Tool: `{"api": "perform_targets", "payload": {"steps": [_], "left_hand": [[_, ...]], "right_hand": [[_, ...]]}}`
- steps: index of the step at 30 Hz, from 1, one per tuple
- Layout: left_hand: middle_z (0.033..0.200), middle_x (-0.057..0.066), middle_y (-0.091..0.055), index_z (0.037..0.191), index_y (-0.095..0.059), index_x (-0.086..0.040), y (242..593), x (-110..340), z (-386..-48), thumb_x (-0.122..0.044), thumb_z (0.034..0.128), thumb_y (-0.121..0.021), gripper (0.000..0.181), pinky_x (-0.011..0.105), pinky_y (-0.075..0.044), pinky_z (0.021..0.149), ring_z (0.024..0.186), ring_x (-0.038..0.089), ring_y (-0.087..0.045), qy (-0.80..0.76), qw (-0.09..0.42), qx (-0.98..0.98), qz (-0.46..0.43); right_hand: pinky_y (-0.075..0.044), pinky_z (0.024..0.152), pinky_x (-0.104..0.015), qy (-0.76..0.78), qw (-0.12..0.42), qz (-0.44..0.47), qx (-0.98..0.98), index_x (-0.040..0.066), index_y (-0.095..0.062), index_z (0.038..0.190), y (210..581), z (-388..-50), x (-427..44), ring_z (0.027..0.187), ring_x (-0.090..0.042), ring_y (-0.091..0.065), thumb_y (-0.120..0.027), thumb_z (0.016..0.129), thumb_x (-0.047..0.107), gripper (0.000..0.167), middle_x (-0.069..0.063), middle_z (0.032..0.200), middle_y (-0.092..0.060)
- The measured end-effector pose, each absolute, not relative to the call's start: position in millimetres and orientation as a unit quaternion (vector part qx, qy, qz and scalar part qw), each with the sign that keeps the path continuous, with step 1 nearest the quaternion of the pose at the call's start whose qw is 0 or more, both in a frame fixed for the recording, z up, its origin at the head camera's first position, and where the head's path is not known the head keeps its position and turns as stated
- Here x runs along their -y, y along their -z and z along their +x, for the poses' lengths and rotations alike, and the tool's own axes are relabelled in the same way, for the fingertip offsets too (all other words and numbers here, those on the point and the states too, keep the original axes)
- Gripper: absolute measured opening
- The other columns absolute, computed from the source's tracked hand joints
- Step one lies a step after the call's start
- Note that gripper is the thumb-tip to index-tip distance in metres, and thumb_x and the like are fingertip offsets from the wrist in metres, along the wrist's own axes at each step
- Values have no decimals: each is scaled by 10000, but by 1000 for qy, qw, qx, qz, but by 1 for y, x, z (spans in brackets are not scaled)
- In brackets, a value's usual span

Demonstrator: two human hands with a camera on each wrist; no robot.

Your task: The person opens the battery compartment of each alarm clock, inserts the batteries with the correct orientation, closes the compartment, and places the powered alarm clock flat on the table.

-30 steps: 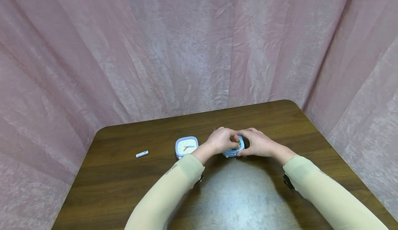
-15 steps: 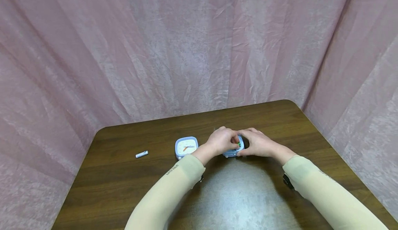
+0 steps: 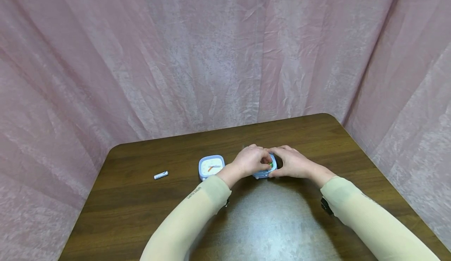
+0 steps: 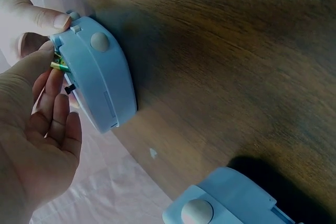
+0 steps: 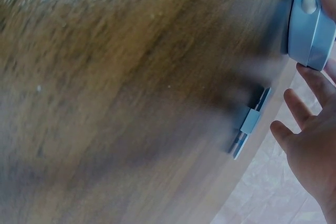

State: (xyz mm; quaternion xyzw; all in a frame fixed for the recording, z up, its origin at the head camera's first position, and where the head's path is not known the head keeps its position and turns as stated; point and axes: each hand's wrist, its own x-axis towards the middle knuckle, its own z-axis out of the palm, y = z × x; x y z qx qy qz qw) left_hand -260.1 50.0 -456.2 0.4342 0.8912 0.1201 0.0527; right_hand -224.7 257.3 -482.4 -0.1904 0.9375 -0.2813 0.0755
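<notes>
Pink curtains [image 3: 211, 57] hang behind a brown wooden bench [image 3: 134, 214]. At left lies a small white cylinder [image 3: 161, 175]; right of it, a blue clock [image 3: 211, 166] shows its dial. Next, the left hand [image 3: 251, 160] pinches a small green piece [image 4: 60, 67] at the upper side of a second blue clock [image 4: 102, 72], which rests between both hands. The right hand [image 3: 294, 163] grips that clock's right part, thumb on its near edge. Farther right, a light-blue strip [image 5: 251, 121] lies near the right hand's fingers.

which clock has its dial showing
The clock farther left in the head view: its white dial shows. The right hand grips the other, whose dial is hidden.
</notes>
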Motion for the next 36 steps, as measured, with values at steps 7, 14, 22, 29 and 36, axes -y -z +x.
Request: {"api": "perform_targets", "payload": {"steps": [7, 14, 22, 29, 36], "left_hand": [[987, -146, -716, 1101, -795, -238, 455, -48, -259, -333, 933, -779, 194, 248, -455, 845, 957, 88, -570, -117, 49, -889, 441], [971, -140, -701, 1117, -788, -236, 455, -47, -260, -325, 938, -774, 200, 250, -457, 838, 948, 90, -575, -114, 44, -890, 439], [1035, -131, -703, 1101, -792, -256, 453, -44, -259, -326, 950, -760, 170, 258, -458, 858, 984, 101, -570, -111, 53, -891, 437], [1087, -125, -681, 1205, -761, -262, 450, -36, -259, -368, 973, -724, 258, 265, -457, 888, 1023, 111, -548, -104, 53, -894, 433], [1243, -76, -655, 1255, -742, -283, 451, -29, -259, -384, 962, -735, 310, 298, -442, 976, 1159, 155, -535, -80, 25, -877, 474]], "right_hand": [[-370, 1058, -593, 285, 77, -189, -937, 234, -505, 1512, 483, -224, -258, 1388, -299, -404, -873, 777, 523, 872, 29, 1441, -565], [-372, 1059, -588, 287, 76, -189, -936, 245, -509, 1507, 485, -225, -258, 1385, -290, -407, -873, 774, 526, 865, 39, 1436, -566], [-372, 1049, -597, 290, 77, -192, -935, 243, -478, 1536, 485, -225, -260, 1386, -286, -400, -866, 782, 531, 895, 25, 1444, -555], [-377, 1051, -589, 283, 78, -195, -936, 240, -471, 1541, 486, -225, -260, 1390, -287, -398, -851, 789, 552, 898, 24, 1463, -543], [-385, 1041, -601, 283, 86, -190, -936, 254, -451, 1552, 486, -225, -260, 1402, -297, -384, -840, 796, 568, 906, 6, 1474, -527]]}}
